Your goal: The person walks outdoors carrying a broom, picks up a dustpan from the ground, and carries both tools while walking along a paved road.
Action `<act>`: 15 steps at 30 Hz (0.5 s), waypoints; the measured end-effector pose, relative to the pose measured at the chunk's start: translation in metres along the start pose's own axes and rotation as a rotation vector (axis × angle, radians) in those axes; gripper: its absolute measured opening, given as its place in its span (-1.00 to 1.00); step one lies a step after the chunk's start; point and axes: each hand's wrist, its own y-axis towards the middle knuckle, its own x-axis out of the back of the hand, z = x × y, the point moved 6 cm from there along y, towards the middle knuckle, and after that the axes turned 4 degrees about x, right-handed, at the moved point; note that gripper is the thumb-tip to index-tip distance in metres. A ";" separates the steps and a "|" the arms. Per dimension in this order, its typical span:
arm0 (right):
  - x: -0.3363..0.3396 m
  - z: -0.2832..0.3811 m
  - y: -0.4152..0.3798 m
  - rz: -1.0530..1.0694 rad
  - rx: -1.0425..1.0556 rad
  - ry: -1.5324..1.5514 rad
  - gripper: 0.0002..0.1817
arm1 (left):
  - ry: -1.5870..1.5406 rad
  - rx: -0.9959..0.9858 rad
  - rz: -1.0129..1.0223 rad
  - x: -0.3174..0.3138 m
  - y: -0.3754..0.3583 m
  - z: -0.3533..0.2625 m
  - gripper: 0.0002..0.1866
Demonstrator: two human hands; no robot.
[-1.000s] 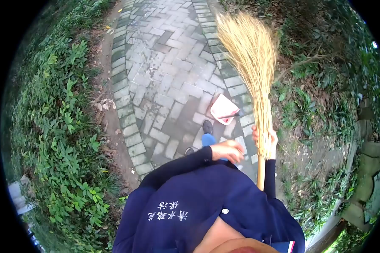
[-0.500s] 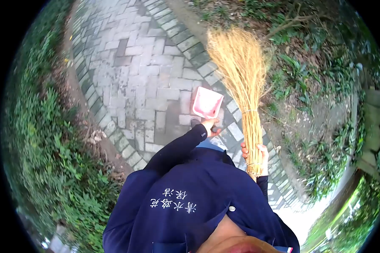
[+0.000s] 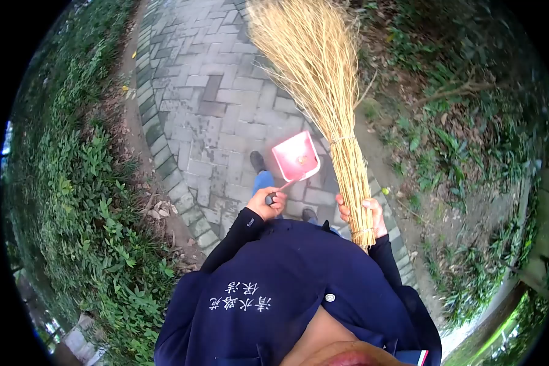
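With the dustpan (image 3: 296,157) held low over the brick path (image 3: 226,104) by the left hand (image 3: 268,202) and the broom (image 3: 323,91) gripped by the right hand (image 3: 363,213), debris could be spilled if the pan is tilted.

White characters 清水路坊 保洁 on dark blue jacket (image 3: 268,305) chest.
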 end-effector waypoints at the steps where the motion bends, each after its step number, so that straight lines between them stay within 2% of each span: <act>1: -0.019 -0.001 0.026 0.017 -0.023 -0.026 -0.32 | 0.013 -0.059 0.039 -0.011 -0.016 -0.021 -0.65; 5: -0.108 -0.002 0.143 0.070 -0.017 -0.244 -0.32 | -0.040 -0.160 0.163 -0.060 -0.071 -0.140 -0.69; 7: -0.162 0.000 0.196 0.052 0.001 -0.296 -0.30 | -0.019 -0.329 0.223 -0.084 -0.106 -0.203 -0.70; 9: -0.209 0.004 0.255 0.128 -0.016 -0.363 -0.30 | -0.103 -0.345 0.289 -0.103 -0.140 -0.259 -0.71; 11: -0.241 0.010 0.307 0.139 -0.027 -0.412 -0.30 | -0.114 -0.411 0.287 -0.116 -0.171 -0.304 -0.74; 13: -0.273 0.020 0.359 0.196 -0.024 -0.496 -0.28 | -0.164 -0.417 0.350 -0.133 -0.193 -0.350 -0.85; 15: -0.298 0.029 0.410 0.223 -0.028 -0.514 -0.25 | -0.208 -0.428 0.275 -0.149 -0.210 -0.386 -0.86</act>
